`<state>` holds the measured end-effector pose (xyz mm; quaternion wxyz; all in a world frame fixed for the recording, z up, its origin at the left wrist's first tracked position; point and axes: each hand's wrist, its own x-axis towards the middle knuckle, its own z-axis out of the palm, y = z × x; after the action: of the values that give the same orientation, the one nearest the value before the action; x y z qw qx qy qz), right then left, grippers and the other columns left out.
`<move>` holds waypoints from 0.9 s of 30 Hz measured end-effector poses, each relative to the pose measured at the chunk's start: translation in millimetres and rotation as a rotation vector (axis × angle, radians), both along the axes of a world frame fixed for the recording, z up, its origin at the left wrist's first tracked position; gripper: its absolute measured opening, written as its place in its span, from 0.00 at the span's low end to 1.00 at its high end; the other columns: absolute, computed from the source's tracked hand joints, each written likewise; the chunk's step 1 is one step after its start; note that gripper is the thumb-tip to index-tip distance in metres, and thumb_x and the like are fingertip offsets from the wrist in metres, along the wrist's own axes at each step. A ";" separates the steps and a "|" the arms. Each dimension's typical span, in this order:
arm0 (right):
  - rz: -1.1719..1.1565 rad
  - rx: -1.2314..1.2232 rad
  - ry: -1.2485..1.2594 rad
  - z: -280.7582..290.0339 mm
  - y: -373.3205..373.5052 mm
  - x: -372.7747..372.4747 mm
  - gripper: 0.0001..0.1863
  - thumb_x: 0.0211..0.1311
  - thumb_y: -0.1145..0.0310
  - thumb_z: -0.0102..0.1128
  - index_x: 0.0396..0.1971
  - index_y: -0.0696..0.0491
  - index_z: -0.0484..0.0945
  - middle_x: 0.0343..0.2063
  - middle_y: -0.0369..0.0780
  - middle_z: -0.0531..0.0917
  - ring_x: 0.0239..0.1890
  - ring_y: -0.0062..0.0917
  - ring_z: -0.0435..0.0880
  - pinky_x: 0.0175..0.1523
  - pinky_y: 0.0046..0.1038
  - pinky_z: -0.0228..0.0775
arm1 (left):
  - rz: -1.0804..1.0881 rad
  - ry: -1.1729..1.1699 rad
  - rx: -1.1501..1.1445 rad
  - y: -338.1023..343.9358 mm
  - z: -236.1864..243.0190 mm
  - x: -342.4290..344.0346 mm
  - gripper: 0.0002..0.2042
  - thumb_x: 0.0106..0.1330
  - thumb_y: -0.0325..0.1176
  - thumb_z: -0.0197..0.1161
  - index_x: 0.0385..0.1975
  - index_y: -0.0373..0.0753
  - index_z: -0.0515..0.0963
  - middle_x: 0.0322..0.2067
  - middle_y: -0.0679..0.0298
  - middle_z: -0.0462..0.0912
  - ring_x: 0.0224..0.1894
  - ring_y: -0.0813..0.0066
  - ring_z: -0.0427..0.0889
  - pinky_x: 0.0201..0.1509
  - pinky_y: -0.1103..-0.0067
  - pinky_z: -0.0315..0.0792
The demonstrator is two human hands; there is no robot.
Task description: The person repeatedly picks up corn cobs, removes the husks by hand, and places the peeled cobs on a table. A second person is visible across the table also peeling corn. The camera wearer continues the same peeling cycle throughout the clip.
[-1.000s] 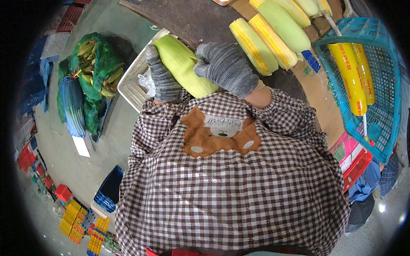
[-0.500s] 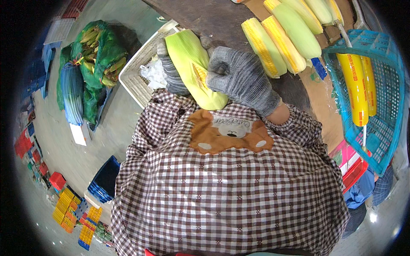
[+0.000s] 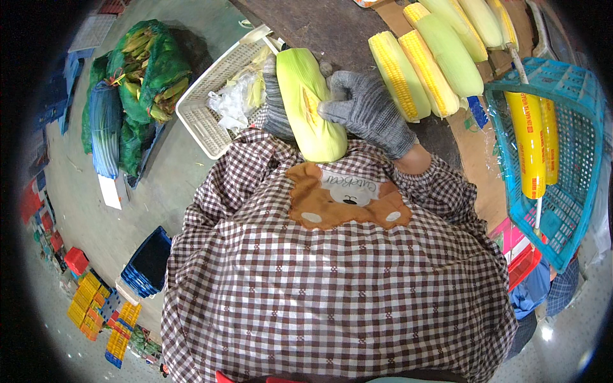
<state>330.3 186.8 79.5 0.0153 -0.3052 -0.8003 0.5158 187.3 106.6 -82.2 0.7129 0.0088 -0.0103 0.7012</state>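
Observation:
An ear of corn (image 3: 305, 83) in pale green husk is tilted in front of my chest, a narrow slit in the husk showing yellow kernels. My left hand (image 3: 276, 105), in a grey knit glove, wraps round its left side; most of those fingers are behind the corn. From the right, my gloved right hand (image 3: 370, 108) grips the husk by the slit, thumb pressed on the front. What its other fingertips hold is partly hidden. Beyond that hand lie several partly husked ears of corn (image 3: 421, 64) in a row, some with a strip of kernels bared.
A white basket (image 3: 198, 127) at my left contains crumpled clear plastic (image 3: 233, 102) and pale husk. Farther left, a green mesh sack (image 3: 143, 76) of corn rests on the floor. At right stands a turquoise crate (image 3: 562, 210) beside yellow rolls of wrap (image 3: 527, 147). Blue stacked bins (image 3: 147, 265) are lower left.
The corn and my left hand have shifted slightly right. My right hand has loosened from a tight fist, its thumb now along the slit. Pale husk now shows in the white basket.

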 end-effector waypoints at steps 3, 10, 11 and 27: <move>-0.025 -0.069 -0.019 -4.4 -0.2 0.4 0.16 0.44 0.60 0.63 0.22 0.58 0.72 0.17 0.37 0.73 0.21 0.20 0.71 0.27 0.23 0.65 | 0.016 -0.021 0.012 -3.9 18.9 7.0 0.32 0.57 0.58 0.46 0.53 0.39 0.61 0.46 0.50 0.69 0.44 0.57 0.72 0.47 0.66 0.69; -0.085 -0.392 0.081 -21.9 -14.7 16.4 0.25 0.50 0.54 0.57 0.38 0.61 0.70 0.36 0.45 0.74 0.40 0.26 0.73 0.46 0.26 0.65 | 0.201 0.414 -0.444 1.9 80.5 17.8 0.34 0.52 0.64 0.50 0.44 0.36 0.68 0.38 0.53 0.74 0.37 0.63 0.75 0.41 0.71 0.72; -0.063 -0.467 0.220 -25.3 -16.8 18.6 0.24 0.53 0.56 0.55 0.41 0.61 0.70 0.40 0.45 0.73 0.44 0.25 0.71 0.50 0.26 0.63 | 0.200 0.498 -0.547 5.4 89.4 18.1 0.34 0.51 0.63 0.52 0.41 0.34 0.70 0.36 0.53 0.76 0.35 0.64 0.76 0.39 0.73 0.73; -0.449 -0.155 0.389 -24.9 -17.2 12.8 0.34 0.43 0.61 0.60 0.49 0.61 0.56 0.39 0.46 0.70 0.41 0.29 0.72 0.44 0.29 0.67 | 0.226 2.303 -0.277 -4.1 169.4 21.1 0.30 0.51 0.34 0.59 0.54 0.31 0.57 0.36 0.45 0.73 0.35 0.54 0.75 0.37 0.71 0.71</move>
<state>343.1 169.6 54.6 0.2586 -0.3702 -0.6532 0.6077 208.4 102.4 87.3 0.2288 0.5634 0.7205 0.3332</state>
